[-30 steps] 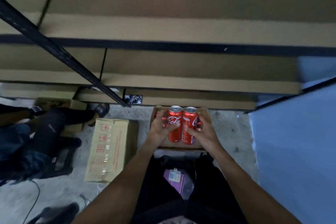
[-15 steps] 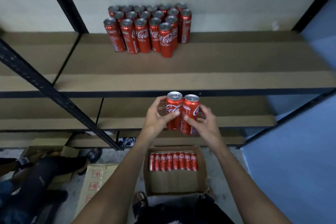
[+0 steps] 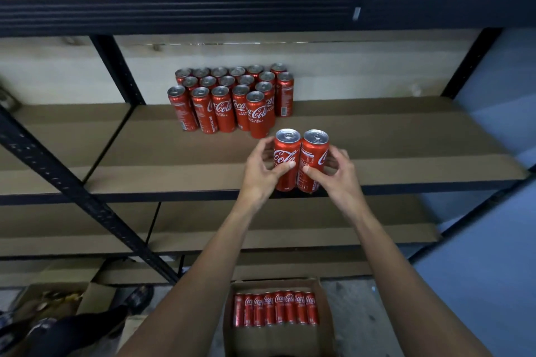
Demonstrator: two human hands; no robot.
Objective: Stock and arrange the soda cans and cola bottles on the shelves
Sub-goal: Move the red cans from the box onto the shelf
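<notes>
The left grip (image 3: 261, 175) curls round the left can (image 3: 286, 153), the right grip (image 3: 340, 180) round the right can (image 3: 313, 155); both are upright and touching at the front edge of the shelf (image 3: 406, 139), near the stocked cans (image 3: 224, 107) behind

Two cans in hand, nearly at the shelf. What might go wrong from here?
The left hand holds the left can and the right hand the right can by thumb and fingertips, pressed together; either may slip. The lone front can of the stocked group juts toward them, so a nudge might topple it.
</notes>
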